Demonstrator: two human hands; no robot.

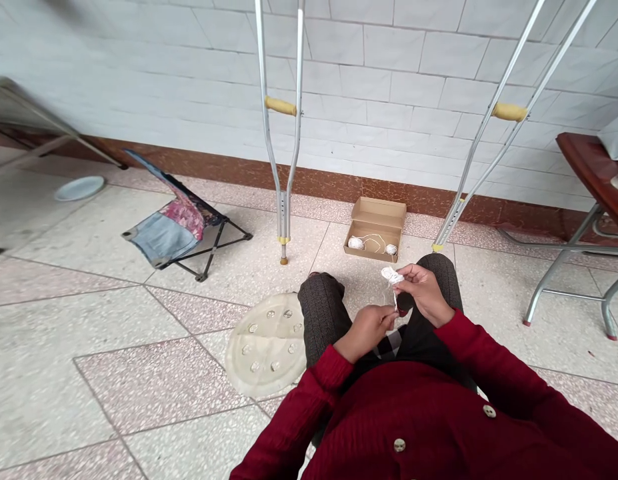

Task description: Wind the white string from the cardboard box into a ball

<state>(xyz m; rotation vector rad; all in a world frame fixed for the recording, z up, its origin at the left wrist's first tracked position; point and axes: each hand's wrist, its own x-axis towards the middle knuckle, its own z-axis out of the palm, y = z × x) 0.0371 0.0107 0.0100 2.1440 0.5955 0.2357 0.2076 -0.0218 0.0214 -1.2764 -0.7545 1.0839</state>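
Above my lap, my right hand [419,288] pinches a small bundle of white yarn [391,275] between thumb and fingers. A white strand runs down from the bundle to my left hand [373,328], whose fingers are closed on it lower and to the left. On the floor beyond my knees lies an open cardboard box [373,256]. Inside it sit two white yarn balls, one at the left [356,243] and a smaller one at the right [391,249], with loose strands between them. Whether a thin tool is in my left fingers is too small to tell.
Two metal crutches lean at the wall, one ahead [283,213] and one at right [459,203]. A folding stool [171,233] stands left, a round pale mat [263,340] lies by my left knee, a plate [79,189] lies farther left. A brown-topped table [583,160] stands right.
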